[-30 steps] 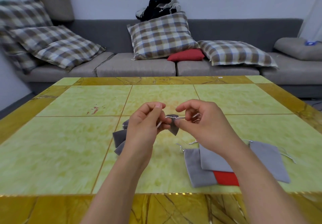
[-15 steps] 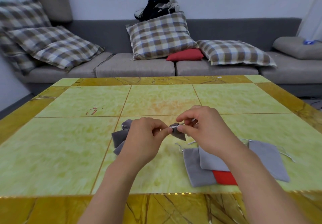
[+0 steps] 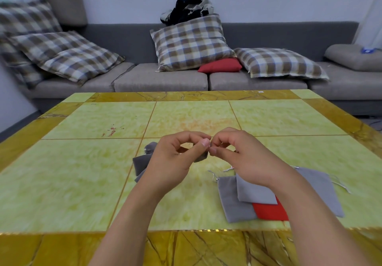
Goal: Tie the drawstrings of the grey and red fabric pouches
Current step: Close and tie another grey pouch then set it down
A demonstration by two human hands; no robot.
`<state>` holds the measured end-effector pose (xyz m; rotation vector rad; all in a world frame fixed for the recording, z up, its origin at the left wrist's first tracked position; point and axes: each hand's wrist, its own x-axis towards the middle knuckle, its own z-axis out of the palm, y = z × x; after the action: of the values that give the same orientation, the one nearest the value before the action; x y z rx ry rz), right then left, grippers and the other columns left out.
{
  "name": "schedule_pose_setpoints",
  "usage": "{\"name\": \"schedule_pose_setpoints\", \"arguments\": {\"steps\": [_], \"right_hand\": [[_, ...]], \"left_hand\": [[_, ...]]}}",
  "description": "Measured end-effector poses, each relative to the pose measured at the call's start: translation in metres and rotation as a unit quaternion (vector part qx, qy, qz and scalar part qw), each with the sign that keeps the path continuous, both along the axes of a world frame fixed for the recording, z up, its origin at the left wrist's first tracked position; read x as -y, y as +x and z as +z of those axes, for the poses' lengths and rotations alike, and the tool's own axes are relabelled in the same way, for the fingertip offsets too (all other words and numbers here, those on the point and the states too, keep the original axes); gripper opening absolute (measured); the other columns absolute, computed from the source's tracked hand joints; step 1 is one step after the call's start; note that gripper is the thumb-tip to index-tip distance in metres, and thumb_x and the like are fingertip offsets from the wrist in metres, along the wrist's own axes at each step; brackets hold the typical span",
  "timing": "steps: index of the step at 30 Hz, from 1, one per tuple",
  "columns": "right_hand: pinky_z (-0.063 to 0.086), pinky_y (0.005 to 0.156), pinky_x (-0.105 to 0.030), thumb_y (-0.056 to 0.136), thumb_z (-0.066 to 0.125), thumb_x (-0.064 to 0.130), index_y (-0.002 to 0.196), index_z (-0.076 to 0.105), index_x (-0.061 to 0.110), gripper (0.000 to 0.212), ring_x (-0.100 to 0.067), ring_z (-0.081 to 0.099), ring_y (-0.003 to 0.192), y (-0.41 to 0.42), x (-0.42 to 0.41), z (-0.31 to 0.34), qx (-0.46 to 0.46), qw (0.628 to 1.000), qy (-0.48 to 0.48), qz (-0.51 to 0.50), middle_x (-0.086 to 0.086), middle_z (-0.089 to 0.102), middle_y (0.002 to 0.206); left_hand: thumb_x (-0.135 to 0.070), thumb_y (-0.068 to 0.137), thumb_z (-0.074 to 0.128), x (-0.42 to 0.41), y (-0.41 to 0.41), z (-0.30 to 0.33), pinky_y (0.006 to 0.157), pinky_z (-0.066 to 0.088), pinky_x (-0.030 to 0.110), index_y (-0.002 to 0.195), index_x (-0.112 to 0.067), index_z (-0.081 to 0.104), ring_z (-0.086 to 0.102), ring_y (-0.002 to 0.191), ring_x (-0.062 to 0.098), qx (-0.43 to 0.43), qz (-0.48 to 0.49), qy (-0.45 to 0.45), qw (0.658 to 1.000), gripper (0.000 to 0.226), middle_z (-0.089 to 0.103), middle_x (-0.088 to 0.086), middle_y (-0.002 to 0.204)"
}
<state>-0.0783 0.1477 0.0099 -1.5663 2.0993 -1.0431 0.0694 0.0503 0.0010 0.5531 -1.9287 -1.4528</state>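
My left hand [image 3: 175,162] and my right hand [image 3: 241,158] meet fingertip to fingertip over the table's middle. Between them hangs a small grey pouch [image 3: 201,157], mostly hidden; both hands pinch its thin drawstring at the top. Behind my left hand lie dark grey pouches [image 3: 141,162] in a small heap. Under my right forearm sits a flat pile: grey pouches [image 3: 231,201] with loose white strings and one red pouch [image 3: 268,211] partly covered.
The green and yellow tiled table [image 3: 82,172] has a gold border near me. Behind it runs a grey sofa [image 3: 161,77] with checked cushions [image 3: 192,42] and a red cushion [image 3: 220,65].
My hands have drawn together and dropped slightly; the pouch between them is now more hidden by my fingers. The piles on the table have not moved.
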Motion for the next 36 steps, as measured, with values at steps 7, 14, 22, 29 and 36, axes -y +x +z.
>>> {"name": "schedule_pose_setpoints", "arguments": {"steps": [7, 14, 22, 29, 36], "right_hand": [[0.056, 0.071, -0.028, 0.088, 0.072, 0.019, 0.081, 0.073, 0.017, 0.008, -0.007, 0.069, 0.07, 0.002, -0.003, 0.004, 0.039, 0.999, -0.028, 0.003, 0.003, 0.073, 0.072], [0.057, 0.071, -0.026, 0.08, 0.076, 0.004, 0.085, 0.073, 0.007, 0.007, -0.016, 0.071, 0.067, 0.004, -0.003, 0.011, 0.139, 0.979, -0.146, 0.02, -0.009, 0.073, 0.068], [0.052, 0.064, -0.023, 0.084, 0.072, 0.002, 0.096, 0.076, 0.011, 0.016, -0.015, 0.067, 0.064, 0.005, -0.003, 0.011, 0.209, 0.967, -0.133, 0.059, -0.008, 0.074, 0.067], [0.054, 0.061, -0.028, 0.079, 0.074, 0.003, 0.093, 0.074, 0.004, 0.013, -0.017, 0.066, 0.06, 0.01, -0.002, 0.011, 0.261, 0.951, -0.143, 0.079, -0.012, 0.072, 0.064], [0.049, 0.057, -0.027, 0.087, 0.069, 0.003, 0.088, 0.067, 0.001, 0.002, -0.014, 0.06, 0.057, 0.01, -0.003, 0.013, 0.205, 0.965, -0.134, 0.09, -0.009, 0.066, 0.061]], "left_hand": [[-0.011, 0.087, 0.071, 0.0, 0.004, 0.001, 0.075, 0.051, 0.01, 0.071, -0.002, 0.074, 0.069, 0.095, 0.011, -0.007, 0.004, -0.047, 0.999, 0.019, 0.076, 0.001, 0.094], [-0.014, 0.097, 0.057, 0.002, 0.005, 0.003, 0.07, 0.046, 0.012, 0.084, -0.004, 0.074, 0.065, 0.072, 0.004, -0.018, -0.005, 0.008, 1.0, 0.023, 0.075, -0.003, 0.077], [-0.007, 0.097, 0.052, 0.001, 0.008, 0.007, 0.059, 0.049, 0.014, 0.088, 0.005, 0.067, 0.071, 0.069, 0.011, -0.067, -0.056, 0.062, 0.994, 0.021, 0.074, 0.007, 0.078], [-0.015, 0.089, 0.066, 0.005, 0.013, 0.009, 0.07, 0.057, 0.035, 0.085, 0.005, 0.069, 0.073, 0.08, 0.035, -0.072, -0.062, 0.047, 0.994, 0.02, 0.074, 0.022, 0.082], [-0.025, 0.082, 0.071, 0.006, 0.011, 0.006, 0.068, 0.048, 0.03, 0.083, -0.001, 0.074, 0.065, 0.074, 0.025, -0.04, -0.043, 0.097, 0.994, 0.024, 0.073, 0.016, 0.081]]}}
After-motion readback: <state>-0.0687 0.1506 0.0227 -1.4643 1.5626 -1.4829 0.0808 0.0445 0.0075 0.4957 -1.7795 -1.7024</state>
